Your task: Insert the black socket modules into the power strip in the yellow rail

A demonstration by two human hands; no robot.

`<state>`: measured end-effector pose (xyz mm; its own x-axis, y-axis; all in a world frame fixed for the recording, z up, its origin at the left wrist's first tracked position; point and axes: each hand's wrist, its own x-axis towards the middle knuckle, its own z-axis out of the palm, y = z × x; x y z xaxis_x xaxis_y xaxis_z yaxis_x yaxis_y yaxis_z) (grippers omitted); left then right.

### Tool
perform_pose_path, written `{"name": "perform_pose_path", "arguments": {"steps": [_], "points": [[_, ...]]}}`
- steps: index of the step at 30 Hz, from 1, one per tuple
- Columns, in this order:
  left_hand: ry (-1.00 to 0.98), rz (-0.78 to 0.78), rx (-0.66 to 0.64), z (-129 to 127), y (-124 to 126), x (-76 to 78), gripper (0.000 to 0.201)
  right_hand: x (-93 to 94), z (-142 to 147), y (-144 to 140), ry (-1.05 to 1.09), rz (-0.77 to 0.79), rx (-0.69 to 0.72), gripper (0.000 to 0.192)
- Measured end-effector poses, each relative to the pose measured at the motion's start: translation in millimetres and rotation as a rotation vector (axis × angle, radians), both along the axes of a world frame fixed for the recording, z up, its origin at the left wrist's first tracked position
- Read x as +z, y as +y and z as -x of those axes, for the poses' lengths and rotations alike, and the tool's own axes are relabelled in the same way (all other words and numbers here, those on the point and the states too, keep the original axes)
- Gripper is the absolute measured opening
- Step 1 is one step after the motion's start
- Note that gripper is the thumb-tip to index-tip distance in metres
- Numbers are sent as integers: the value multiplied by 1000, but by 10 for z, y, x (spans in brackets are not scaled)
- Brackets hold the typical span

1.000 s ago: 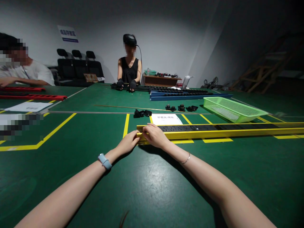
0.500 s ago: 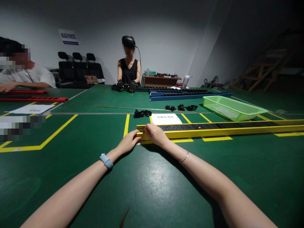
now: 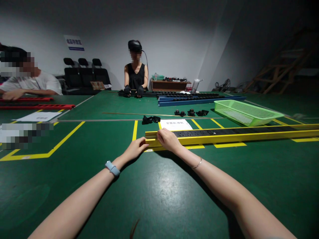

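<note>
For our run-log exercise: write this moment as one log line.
left hand: at end of yellow rail | right hand: resting on rail top | rail: flat on green table | green basket: behind rail

Both forearms are bare, with no sleeves visible up to the lower edge of the view. The left hand (image 3: 134, 150) and the right hand (image 3: 168, 140) have no gloves. On the left wrist there is a light blue band (image 3: 112, 168) with a smooth, rounded shape, like a fitness tracker. On the right wrist there is a thin silver bracelet (image 3: 197, 164), a simple open hoop that sits loose. No rings can be seen on the fingers.
</note>
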<state>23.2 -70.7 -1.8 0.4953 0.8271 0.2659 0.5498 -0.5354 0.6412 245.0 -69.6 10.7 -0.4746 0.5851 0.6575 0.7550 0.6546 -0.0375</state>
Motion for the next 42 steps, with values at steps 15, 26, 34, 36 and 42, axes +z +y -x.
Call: {"name": "perform_pose_path", "arguments": {"steps": [15, 26, 34, 36, 42], "points": [[5, -18, -23, 33, 7, -10, 23, -109, 211, -170, -152, -36, 56, 25], [88, -90, -44, -120, 25, 22, 18, -159, 78, -65, -73, -41, -70, 31], [24, -68, -82, -357, 86, -3, 19, -185, -95, -47, -35, -100, -215, 37], [20, 51, -121, -300, 123, 42, 25, -181, -82, -49, -45, -101, -190, 36], [-173, 468, -227, -109, 572, 143, 40, -132, 40, -105, 108, -144, 39, 17]]}}
